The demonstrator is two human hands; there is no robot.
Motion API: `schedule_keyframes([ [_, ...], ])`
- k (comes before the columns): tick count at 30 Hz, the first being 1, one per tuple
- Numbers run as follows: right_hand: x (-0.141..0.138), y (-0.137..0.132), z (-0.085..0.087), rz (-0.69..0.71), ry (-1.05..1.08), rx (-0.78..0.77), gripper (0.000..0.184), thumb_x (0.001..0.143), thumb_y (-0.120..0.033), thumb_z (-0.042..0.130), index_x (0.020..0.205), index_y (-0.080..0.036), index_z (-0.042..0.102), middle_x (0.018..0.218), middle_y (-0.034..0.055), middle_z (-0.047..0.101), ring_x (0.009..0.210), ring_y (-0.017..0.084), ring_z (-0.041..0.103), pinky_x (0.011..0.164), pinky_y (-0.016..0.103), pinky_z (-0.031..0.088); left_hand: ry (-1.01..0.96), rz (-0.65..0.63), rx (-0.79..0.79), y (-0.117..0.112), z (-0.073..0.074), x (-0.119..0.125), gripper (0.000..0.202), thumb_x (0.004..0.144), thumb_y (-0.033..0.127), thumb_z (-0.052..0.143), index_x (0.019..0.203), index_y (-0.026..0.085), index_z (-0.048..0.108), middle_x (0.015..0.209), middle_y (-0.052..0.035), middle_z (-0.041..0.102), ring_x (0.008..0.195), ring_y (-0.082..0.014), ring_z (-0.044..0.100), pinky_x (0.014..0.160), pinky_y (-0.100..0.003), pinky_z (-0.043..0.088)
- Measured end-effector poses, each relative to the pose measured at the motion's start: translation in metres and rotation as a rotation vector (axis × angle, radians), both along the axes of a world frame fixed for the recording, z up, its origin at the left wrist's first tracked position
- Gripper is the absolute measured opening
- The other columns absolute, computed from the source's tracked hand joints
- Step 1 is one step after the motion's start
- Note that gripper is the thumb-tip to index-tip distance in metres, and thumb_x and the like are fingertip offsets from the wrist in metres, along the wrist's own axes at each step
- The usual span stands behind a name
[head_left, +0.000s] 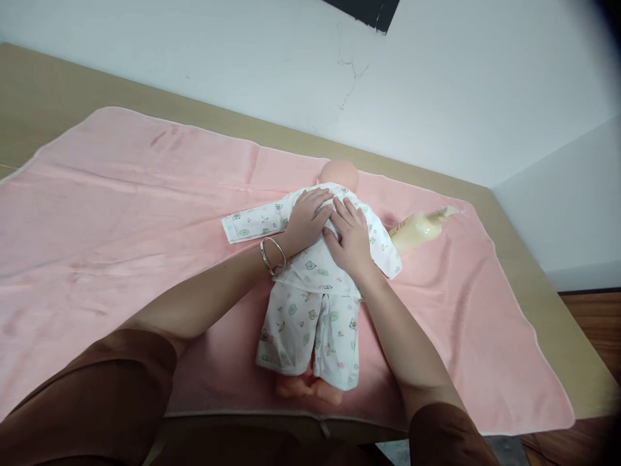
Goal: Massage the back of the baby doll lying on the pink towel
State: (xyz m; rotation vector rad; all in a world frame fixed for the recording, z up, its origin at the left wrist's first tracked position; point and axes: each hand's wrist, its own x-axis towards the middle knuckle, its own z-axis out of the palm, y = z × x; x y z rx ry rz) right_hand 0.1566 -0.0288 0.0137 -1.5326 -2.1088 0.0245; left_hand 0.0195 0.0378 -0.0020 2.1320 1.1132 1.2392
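Observation:
A baby doll [339,173] lies stretched out with its bald head away from me and its feet toward me; no face shows, so it seems to be front down. It wears a white printed shirt [315,265] and matching trousers [291,330]. Both my hands rest flat on the upper back of the shirt, close together. My left hand [308,220] has its fingers stretched toward the right, with a silver bangle on the wrist. My right hand [350,236] lies beside it, fingers spread and pointing away from me. Neither grips anything.
A pink blanket [145,207] with a pale edge covers most of the tan table [218,116]. Right of the doll lies a pump bottle [422,228] of pale liquid on its side, near the doll's sleeve. A white wall [242,58] stands behind the table.

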Motion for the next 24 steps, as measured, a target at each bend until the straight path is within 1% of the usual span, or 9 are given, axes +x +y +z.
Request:
schedule_keyframes([
  [5,-0.0006,-0.0006,0.0011,-0.002,-0.004,-0.003,0.046,0.095,-0.033,0.045,0.139,-0.024,0.052,0.157,0.0044,0.040,0.150,0.029,0.026,0.121,0.060,0.019,0.001,0.000,-0.001,0.0000,0.0000,-0.0002,0.035,0.097,0.029,0.038,0.119,0.020,0.063,0.134,-0.0072,0.064,0.131,-0.0209,0.053,0.121,-0.045,0.031],
  [11,-0.0011,-0.0010,0.0023,-0.007,-0.007,-0.013,0.047,0.095,-0.032,0.045,0.141,-0.023,0.051,0.157,0.0044,0.040,0.150,0.029,0.026,0.121,0.059,0.019,-0.001,-0.003,0.011,0.0002,0.0001,-0.0006,0.035,0.096,0.029,0.039,0.119,0.020,0.064,0.134,-0.0070,0.064,0.130,-0.0200,0.053,0.119,-0.043,0.034],
  [17,-0.0010,-0.0010,0.0024,-0.002,-0.006,-0.014,0.048,0.094,-0.033,0.046,0.141,-0.024,0.050,0.158,0.0040,0.039,0.150,0.029,0.026,0.121,0.059,0.019,-0.003,-0.002,0.009,-0.0005,-0.0002,-0.0004,0.034,0.097,0.030,0.039,0.119,0.020,0.063,0.134,-0.0066,0.064,0.131,-0.0192,0.053,0.120,-0.042,0.032],
  [24,-0.0006,-0.0003,0.0017,-0.002,-0.004,-0.012,0.048,0.094,-0.033,0.045,0.142,-0.025,0.049,0.158,0.0036,0.038,0.150,0.029,0.025,0.121,0.060,0.019,0.001,0.003,-0.010,0.0001,-0.0005,-0.0001,0.035,0.097,0.031,0.038,0.120,0.022,0.063,0.135,-0.0055,0.063,0.132,-0.0197,0.052,0.122,-0.045,0.030],
])
